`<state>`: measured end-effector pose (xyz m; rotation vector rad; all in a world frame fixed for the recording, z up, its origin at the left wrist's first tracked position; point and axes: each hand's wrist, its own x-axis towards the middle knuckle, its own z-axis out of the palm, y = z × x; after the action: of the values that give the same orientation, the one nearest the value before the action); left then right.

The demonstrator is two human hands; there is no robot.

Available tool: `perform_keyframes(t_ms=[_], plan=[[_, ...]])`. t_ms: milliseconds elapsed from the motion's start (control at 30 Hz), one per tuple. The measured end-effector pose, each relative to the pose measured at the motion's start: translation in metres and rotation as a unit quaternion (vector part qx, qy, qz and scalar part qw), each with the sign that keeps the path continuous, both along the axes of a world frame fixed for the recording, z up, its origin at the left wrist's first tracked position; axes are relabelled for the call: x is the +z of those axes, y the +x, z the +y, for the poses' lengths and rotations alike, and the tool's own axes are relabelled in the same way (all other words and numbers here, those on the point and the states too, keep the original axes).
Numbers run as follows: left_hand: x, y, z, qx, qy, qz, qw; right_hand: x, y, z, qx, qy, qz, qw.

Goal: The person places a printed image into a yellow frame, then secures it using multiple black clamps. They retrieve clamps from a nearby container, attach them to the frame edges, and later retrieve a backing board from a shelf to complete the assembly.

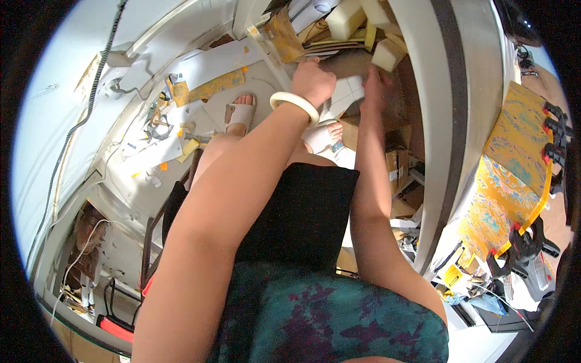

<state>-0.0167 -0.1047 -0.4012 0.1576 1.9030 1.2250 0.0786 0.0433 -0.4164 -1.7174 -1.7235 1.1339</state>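
My left hand [313,83] reaches down beyond my knees, a cream bangle [277,98] on its wrist. Its fingers are curled closed at the near edge of a dull brown surface [346,63]; what they hold, if anything, is hidden. My right hand [376,88] is a little to the right, blurred, with its fingertips close to a pale yellow foam block [385,55]. Whether it touches that block I cannot tell. Behind it lie more foam pieces [348,21] and a stack of thin brown sheets [339,45].
A pale table edge [423,230] with a dark strip curves along my right. On that table, yellow patterned fabric [508,175] is held by black clamps [555,151]. Paper and fabric scraps [160,142] litter the floor at left. A cardboard box [396,164] stands under the table.
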Motion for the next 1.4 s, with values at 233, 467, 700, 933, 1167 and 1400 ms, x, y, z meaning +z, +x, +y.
perform_keyframes(t_ms=[233, 467, 700, 933, 1167, 1400], plan=[[-0.045, 0.001, -0.001, -0.02, -0.062, 0.101, 0.993, 0.069, 0.075, -0.073, -0.034, -0.077, 0.119, 0.989], [0.078, -0.02, -0.057, -0.027, 0.198, -0.301, 0.932, 0.117, 0.16, -0.116, -0.045, -0.328, 0.289, 0.898], [0.225, 0.005, -0.22, -0.003, 0.236, -0.236, 0.943, 0.246, 0.159, -0.226, 0.198, -0.337, 0.222, 0.893], [0.317, 0.126, -0.26, 0.005, 0.312, -0.177, 0.934, 0.343, 0.279, -0.288, 0.218, -0.185, 0.349, 0.892], [0.364, 0.262, -0.104, -0.299, 0.387, -0.222, 0.843, 0.362, 0.447, -0.284, -0.164, 0.146, 0.419, 0.881], [0.342, 0.338, 0.102, -0.315, 0.324, -0.292, 0.843, 0.372, 0.48, -0.271, -0.252, 0.248, 0.48, 0.803]])
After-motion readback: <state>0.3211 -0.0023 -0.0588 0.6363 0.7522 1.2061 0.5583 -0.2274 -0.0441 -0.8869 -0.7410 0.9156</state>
